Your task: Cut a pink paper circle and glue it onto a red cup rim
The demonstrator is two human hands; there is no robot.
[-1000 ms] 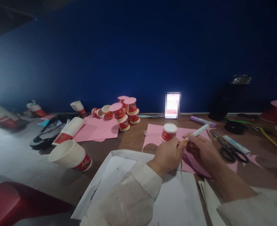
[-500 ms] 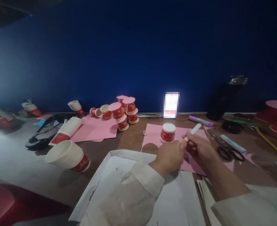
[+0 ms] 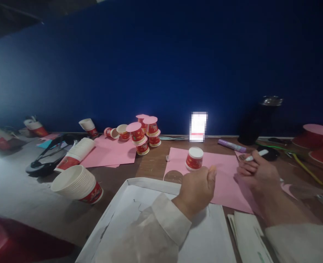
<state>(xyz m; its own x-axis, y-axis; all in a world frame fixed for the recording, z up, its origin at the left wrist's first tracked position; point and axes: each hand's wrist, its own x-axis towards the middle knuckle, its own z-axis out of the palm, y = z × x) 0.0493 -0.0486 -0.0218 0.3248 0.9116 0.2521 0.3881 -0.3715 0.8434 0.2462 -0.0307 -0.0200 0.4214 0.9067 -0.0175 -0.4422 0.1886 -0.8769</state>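
Note:
My left hand (image 3: 196, 190) is closed above the front of the pink sheet (image 3: 227, 173), with a small orange cap (image 3: 212, 169) showing at its thumb and fingertip. Over the right part of that sheet, my right hand (image 3: 260, 175) grips a slim white tube (image 3: 256, 155), pen-like in shape; its exact kind is unclear. An upside-down red-and-white paper cup (image 3: 194, 159) stands on the sheet, just beyond my left hand. A round hole (image 3: 173, 176) is cut from the sheet's near left corner.
Nested paper cups (image 3: 77, 184) lie at left beside a black headset (image 3: 44, 157). Red cups topped with pink discs (image 3: 135, 133) are stacked behind. A white box lid (image 3: 139, 182) lies in front. At back are a lit phone (image 3: 198, 126), purple tube (image 3: 232, 145) and dark bottle (image 3: 256, 124).
My hands have come apart: the right has moved rightward with the white tube, while the orange cap stays in my left. The scissors are now hidden behind my right hand and arm.

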